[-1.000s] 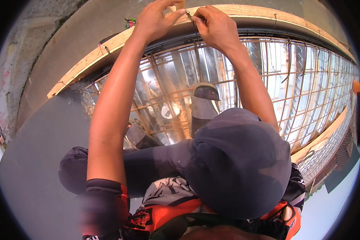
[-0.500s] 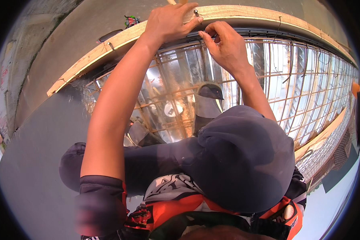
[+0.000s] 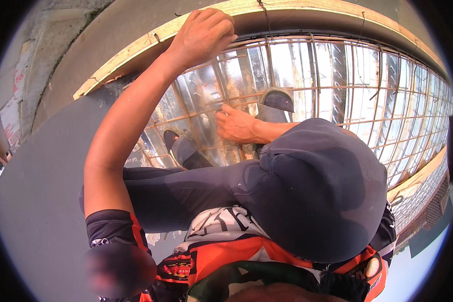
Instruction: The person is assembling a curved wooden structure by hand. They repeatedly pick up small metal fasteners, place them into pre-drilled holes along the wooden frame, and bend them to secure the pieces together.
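My left hand (image 3: 202, 38) is up at the wooden beam (image 3: 292, 6), closed, its fingers curled in; whatever they hold, if anything, is hidden. To its right a thin dark tie wire (image 3: 266, 16) runs from the beam's top down toward the steel bars. My right hand (image 3: 236, 125) is low between my feet, just above the grid of rusty reinforcing bars (image 3: 332, 87). Its fingers are bent and pressed together by a crossing of bars, and I cannot make out anything in them.
Shiny ribbed metal decking (image 3: 299, 65) lies beneath the bars. My shoes, a right one (image 3: 278, 99) and a left one (image 3: 171, 137), stand within the grid. More wires tie the beam farther right. A grey surface (image 3: 40, 176) spreads to the left, and wire mesh (image 3: 423, 194) is at the right.
My right hand has left the beam and dropped to the bars between my feet. My left hand has shifted slightly left and curled closed. The wire they were both at now stands free of them.
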Motion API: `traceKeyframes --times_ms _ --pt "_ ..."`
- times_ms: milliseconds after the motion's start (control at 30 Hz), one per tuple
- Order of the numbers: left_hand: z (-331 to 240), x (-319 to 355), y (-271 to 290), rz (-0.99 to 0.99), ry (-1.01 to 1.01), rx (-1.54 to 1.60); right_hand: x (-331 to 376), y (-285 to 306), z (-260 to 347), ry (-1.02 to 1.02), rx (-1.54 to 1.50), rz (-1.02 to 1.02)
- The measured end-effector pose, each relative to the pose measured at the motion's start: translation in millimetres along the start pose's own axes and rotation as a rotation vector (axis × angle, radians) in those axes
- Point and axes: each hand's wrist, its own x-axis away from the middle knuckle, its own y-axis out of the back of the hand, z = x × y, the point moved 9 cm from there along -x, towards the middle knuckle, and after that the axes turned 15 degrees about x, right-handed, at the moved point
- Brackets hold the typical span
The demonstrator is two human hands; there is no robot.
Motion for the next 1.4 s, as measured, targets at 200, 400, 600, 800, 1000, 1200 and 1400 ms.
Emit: traceKeyframes --times_ms 200,400,600,800,1000,1200,1400 --pt "-31 76 50 0.399 0.054 -0.028 -37 -20 17 0.038 0.242 0.225" --pt "-21 82 118 0.308 0.166 -0.037 -57 -67 28 0.021 0.227 0.459" --pt "-8 108 120 0.152 0.295 0.15 -64 -51 13 0.0 0.03 0.394" --pt "20 127 90 0.019 0.418 0.581 -40 31 -49 -0.135 -0.627 0.124" --pt "-3 71 80 -0.025 0.367 0.942 50 114 -160 -0.94 -1.392 -0.136" --pt "-69 -6 85 -0.111 0.178 1.325 140 203 -185 -1.325 -1.628 -0.75" --pt "-57 -39 94 -0.126 0.259 1.648 148 271 -179 -1.501 -1.213 -0.474"
